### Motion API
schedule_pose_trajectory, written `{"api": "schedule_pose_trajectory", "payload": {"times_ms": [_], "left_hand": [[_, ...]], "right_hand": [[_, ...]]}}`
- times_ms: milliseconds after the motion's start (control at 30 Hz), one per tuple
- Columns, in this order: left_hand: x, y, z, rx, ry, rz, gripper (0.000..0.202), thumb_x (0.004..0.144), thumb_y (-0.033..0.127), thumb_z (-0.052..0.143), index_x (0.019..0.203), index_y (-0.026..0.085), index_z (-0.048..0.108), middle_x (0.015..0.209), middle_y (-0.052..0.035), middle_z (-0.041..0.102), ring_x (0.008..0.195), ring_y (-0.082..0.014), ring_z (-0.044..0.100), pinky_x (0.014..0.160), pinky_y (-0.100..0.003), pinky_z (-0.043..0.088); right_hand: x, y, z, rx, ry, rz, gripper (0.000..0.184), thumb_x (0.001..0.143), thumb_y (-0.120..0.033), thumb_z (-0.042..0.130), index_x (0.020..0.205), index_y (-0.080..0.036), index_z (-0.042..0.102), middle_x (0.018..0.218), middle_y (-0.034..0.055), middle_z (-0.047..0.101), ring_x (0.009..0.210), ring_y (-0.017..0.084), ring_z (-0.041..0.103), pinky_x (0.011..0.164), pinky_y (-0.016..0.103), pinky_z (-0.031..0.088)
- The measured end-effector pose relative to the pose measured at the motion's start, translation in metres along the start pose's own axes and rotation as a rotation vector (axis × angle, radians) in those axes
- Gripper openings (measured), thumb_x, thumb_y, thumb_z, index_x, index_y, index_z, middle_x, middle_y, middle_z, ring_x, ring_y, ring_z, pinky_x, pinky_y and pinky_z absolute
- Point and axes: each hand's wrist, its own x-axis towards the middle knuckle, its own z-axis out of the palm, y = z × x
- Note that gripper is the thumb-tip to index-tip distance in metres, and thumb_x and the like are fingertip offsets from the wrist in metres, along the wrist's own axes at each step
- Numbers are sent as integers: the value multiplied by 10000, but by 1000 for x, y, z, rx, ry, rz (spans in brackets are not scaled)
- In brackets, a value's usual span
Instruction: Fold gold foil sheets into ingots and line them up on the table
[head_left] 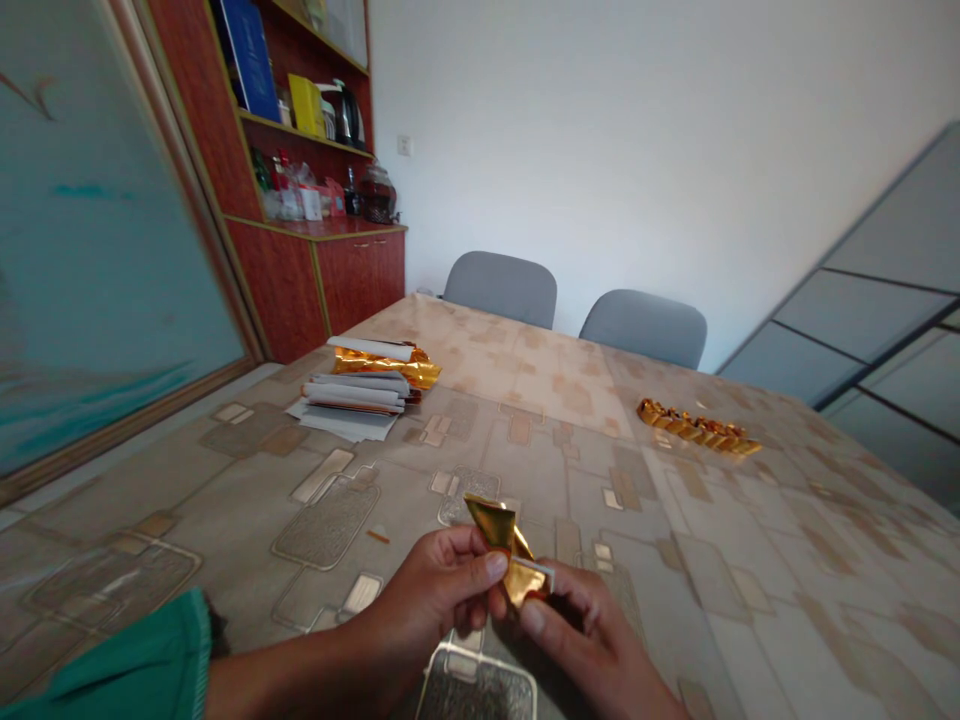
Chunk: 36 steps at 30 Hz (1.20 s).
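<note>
A piece of folded gold foil paper (501,535) with a white edge is pinched between my left hand (431,590) and my right hand (589,640), just above the table's near edge. Both thumbs press on the fold. Farther off to the left lies a stack of white paper sheets (352,398), topped by a bundle of gold foil sheets (384,365). A row of folded gold foil pieces (697,427) lies on the table at the right.
The patterned table cover (525,470) spreads in front of me. A red wooden cabinet (352,280) with bottles, a kettle and books stands beyond its left side. Two grey chairs (501,288) stand at the far edge. A green sleeve (127,665) covers my left arm.
</note>
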Motion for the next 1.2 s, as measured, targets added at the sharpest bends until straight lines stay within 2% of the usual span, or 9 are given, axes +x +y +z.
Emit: {"api": "schedule_pose_trajectory", "payload": {"times_ms": [133,267,367,533,700,867,1000,1100,1200], "left_hand": [[-2,4,-7,-25,-152,-140,388,650,429,875,746,112,673,568,13,603,456,-46,468,462,-155,326],[-7,6,-8,75,-289,-278,375,667,441,834,748,99,704,583,-11,623,452,-57,507,441,-151,351],[-10,6,-7,122,-310,-332,374,640,444,831,748,103,721,563,-7,625,461,-69,529,456,-152,377],[-7,1,-13,162,-317,-353,388,631,468,849,705,108,726,554,-14,641,461,-69,536,459,-152,364],[-5,-2,-16,178,-346,-342,438,625,527,859,692,112,735,565,-28,662,426,-73,528,428,-166,343],[-9,3,-8,226,-358,-254,513,649,617,815,726,115,739,646,-43,686,474,-92,566,474,-190,388],[-9,4,-5,332,-205,-86,473,731,605,755,763,139,683,591,-24,660,507,-125,588,511,-210,421],[-10,5,-3,468,-77,172,261,810,407,717,907,165,699,737,-41,706,648,-165,640,598,-248,482],[-14,9,0,675,-57,386,143,762,213,710,897,183,748,904,-63,731,808,-197,656,720,-273,496]], "right_hand": [[-7,-12,-19,-428,117,-133,100,948,-301,593,995,-240,658,834,16,632,757,181,591,681,289,499],[-8,-21,-22,-770,111,-430,347,904,-74,568,1198,-255,595,1133,68,613,1022,197,598,845,296,520],[-8,-26,-16,-902,8,-528,289,956,-94,562,1181,-260,633,1159,66,603,1061,199,583,872,294,509],[-5,-24,-13,-881,2,-647,137,1028,-198,548,1110,-218,656,957,29,682,848,163,587,742,277,475],[-3,-15,-15,-855,10,-671,98,1021,-190,567,1064,-200,654,917,28,710,809,167,582,711,291,457],[-5,-18,-17,-827,15,-609,101,1021,-208,567,1083,-243,639,900,13,728,795,174,604,723,314,458],[-3,-25,-17,-822,57,-464,82,1014,-226,564,994,-265,634,861,4,714,781,188,602,737,341,435],[-2,-23,-13,-762,147,-349,114,980,-196,567,900,-247,630,791,-1,675,761,188,588,748,352,413],[0,-15,-8,-630,264,-237,145,929,-238,593,786,-233,616,743,8,625,723,189,565,685,335,406]]}}
